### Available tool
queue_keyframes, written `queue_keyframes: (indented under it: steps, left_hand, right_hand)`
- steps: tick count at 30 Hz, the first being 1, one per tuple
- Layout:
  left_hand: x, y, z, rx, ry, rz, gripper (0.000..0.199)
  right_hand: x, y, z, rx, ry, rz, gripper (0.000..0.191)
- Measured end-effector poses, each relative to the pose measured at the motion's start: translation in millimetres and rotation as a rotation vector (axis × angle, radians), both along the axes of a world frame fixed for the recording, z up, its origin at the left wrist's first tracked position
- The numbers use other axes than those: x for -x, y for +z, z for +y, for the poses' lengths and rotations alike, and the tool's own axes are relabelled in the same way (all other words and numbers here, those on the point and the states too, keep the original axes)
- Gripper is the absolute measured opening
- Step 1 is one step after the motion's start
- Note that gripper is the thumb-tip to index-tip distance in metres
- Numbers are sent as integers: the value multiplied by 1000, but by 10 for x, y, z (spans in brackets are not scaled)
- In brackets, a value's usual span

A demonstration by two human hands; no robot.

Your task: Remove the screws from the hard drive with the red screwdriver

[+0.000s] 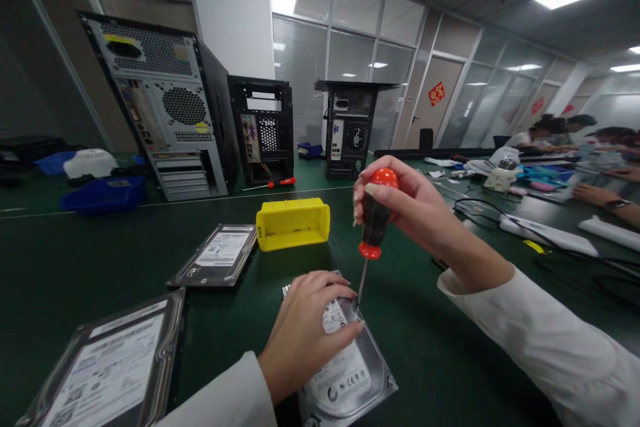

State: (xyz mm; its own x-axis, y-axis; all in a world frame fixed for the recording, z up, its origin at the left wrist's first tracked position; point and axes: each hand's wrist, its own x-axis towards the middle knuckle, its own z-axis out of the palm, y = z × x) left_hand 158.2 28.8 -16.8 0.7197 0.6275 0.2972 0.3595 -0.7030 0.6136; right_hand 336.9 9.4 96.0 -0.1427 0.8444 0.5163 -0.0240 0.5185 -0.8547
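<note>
Head view: the hard drive (345,380) lies label-up on the desk (227,333) right in front of you, under your left hand (315,330). Your left fingers are spread across its top, seemingly bracing it rather than pinching. Your right hand (400,197) grips the screwdriver (375,220), fingers wrapped around the handle, shaft tilted slightly, tip down at the drive's edge beside your left fingertips. You look to be working 1 fastening point there; you can't tell from this whether it's loosening or tightening. The next move calls for a seated tip, the shaft brought upright and steady downward pressure while you turn. Just beyond the drive sits a yellow bin (295,240); 2 other drives (225,250) lie to your left.
</note>
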Motion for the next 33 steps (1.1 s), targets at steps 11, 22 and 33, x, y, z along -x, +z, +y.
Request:
queue_keyframes:
  steps: [11, 22, 33]
  left_hand:
    - [12, -26, -2, -7, -4, -34, 26]
    - [1, -14, -9, -14, -1, -35, 26]
    - [-4, -7, -9, -20, 1, -35, 27]
  right_hand:
    - [66, -20, -5, 116, 159, 161, 24]
    - [83, -40, -2, 154, 209, 194, 29]
    - [116, -98, 28, 38, 145, 179, 22]
